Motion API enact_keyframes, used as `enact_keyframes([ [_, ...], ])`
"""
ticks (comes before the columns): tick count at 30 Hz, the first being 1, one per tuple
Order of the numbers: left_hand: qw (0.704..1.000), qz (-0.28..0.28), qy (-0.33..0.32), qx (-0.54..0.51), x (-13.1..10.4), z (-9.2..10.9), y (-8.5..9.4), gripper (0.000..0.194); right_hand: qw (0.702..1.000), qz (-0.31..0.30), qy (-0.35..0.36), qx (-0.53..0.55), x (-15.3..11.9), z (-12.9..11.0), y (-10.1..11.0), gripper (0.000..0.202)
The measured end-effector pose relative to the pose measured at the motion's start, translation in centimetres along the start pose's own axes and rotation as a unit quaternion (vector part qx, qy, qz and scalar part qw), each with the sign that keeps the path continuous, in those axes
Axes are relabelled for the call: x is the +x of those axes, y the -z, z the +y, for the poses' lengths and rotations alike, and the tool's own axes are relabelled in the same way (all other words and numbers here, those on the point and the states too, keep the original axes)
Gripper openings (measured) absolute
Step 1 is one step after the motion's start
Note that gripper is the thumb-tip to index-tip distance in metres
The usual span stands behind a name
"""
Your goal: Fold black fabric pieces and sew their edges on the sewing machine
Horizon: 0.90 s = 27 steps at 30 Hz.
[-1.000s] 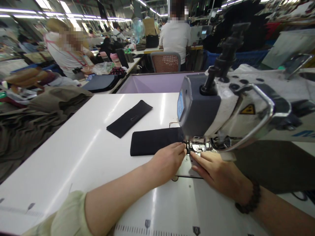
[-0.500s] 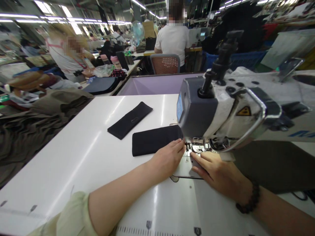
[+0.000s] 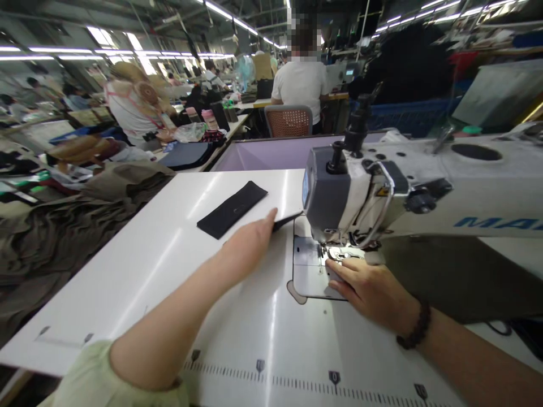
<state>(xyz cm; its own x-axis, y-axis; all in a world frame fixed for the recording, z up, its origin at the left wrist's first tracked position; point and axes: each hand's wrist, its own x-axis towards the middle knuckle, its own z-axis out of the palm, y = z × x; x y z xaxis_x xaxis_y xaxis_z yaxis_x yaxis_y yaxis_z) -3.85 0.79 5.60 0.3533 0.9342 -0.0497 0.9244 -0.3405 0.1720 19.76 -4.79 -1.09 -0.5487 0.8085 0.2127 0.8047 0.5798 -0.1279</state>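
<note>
My left hand (image 3: pixel 250 243) is closed on a black fabric piece (image 3: pixel 287 221), seen nearly edge-on and tilted up to the left of the sewing machine (image 3: pixel 328 189). Its fingertips are partly hidden behind the hand. Flat on the white table lies another black fabric piece (image 3: pixel 232 210) with a small slit mark, just beyond my left hand. My right hand (image 3: pixel 369 285) rests with fingers stretched out on the metal needle plate (image 3: pixel 307 271), beside the presser foot (image 3: pixel 324 249). It holds nothing that I can see.
A heap of brown-grey fabric (image 3: pixel 76 220) lies along the table's left side. Dark cloth (image 3: pixel 445 277) sits under the machine arm. Ruler marks (image 3: pixel 297 380) run along the near edge. Ahead are a chair (image 3: pixel 289 121) and a seated person in white (image 3: pixel 300 82).
My left hand has moved left, away from the needle, taking the black piece off the table beside the plate and tilting it up. My right hand stays by the presser foot.
</note>
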Motion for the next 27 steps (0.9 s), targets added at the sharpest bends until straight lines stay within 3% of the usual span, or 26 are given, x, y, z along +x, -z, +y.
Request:
enact_keyframes([
  [2, 0.981, 0.054, 0.016, -0.185, -0.4, -1.1, 2.0, 0.063, 1.000, -0.006, 0.000, 0.012, 0.0, 0.0, 0.1, 0.026],
  [3, 0.951, 0.058, 0.006, -0.303, -0.6, -1.4, 2.4, 0.064, 1.000, -0.008, 0.001, 0.018, 0.0, 0.0, 0.2, 0.026],
  [5, 0.875, 0.044, -0.006, -0.481, -1.1, -1.6, 2.1, 0.062, 1.000, -0.009, 0.002, 0.030, 0.0, 0.0, 0.3, 0.025],
  [6, 0.848, 0.032, 0.000, -0.529, -1.4, -1.6, 1.3, 0.059, 0.999, -0.009, 0.003, 0.036, 0.0, 0.0, 0.4, 0.024],
  [7, 0.839, 0.020, 0.014, -0.544, -1.7, -1.6, 0.3, 0.057, 0.999, -0.008, 0.004, 0.043, 0.0, -0.1, 0.5, 0.023],
  [8, 0.848, 0.015, 0.031, -0.528, -1.9, -1.6, -0.8, 0.055, 0.999, -0.007, 0.005, 0.050, 0.1, -0.1, 0.5, 0.022],
  [10, 0.916, 0.069, 0.051, -0.392, -2.5, -1.5, -2.9, 0.052, 0.998, 0.000, 0.004, 0.064, 0.1, -0.1, 0.6, 0.021],
  [11, 0.949, 0.094, 0.029, -0.300, -2.9, -1.3, -3.7, 0.048, 0.997, 0.003, 0.002, 0.072, 0.0, -0.1, 0.6, 0.021],
  [13, 0.983, 0.106, -0.058, -0.139, -3.5, -0.3, -4.6, 0.037, 0.996, 0.005, -0.003, 0.089, 0.0, 0.0, 0.7, 0.021],
  [15, 0.981, 0.055, -0.179, -0.051, -3.9, 1.4, -4.7, 0.028, 0.994, 0.008, -0.007, 0.104, -0.1, 0.0, 0.7, 0.022],
  [17, 0.959, 0.015, -0.281, 0.012, -3.8, 3.2, -4.7, 0.024, 0.994, 0.015, -0.003, 0.111, -0.2, 0.0, 0.7, 0.022],
  [19, 0.944, 0.006, -0.325, 0.064, -3.2, 4.6, -4.8, 0.021, 0.994, 0.016, 0.023, 0.105, -0.2, 0.0, 0.7, 0.023],
  [22, 0.937, 0.021, -0.335, 0.094, -1.8, 5.1, -5.2, 0.021, 0.994, 0.010, 0.062, 0.084, -0.2, -0.1, 0.7, 0.019],
  [27, 0.949, 0.048, -0.308, 0.049, -0.2, 4.0, -5.9, 0.025, 0.998, 0.015, 0.052, 0.044, -0.1, -0.3, 0.3, 0.019],
])
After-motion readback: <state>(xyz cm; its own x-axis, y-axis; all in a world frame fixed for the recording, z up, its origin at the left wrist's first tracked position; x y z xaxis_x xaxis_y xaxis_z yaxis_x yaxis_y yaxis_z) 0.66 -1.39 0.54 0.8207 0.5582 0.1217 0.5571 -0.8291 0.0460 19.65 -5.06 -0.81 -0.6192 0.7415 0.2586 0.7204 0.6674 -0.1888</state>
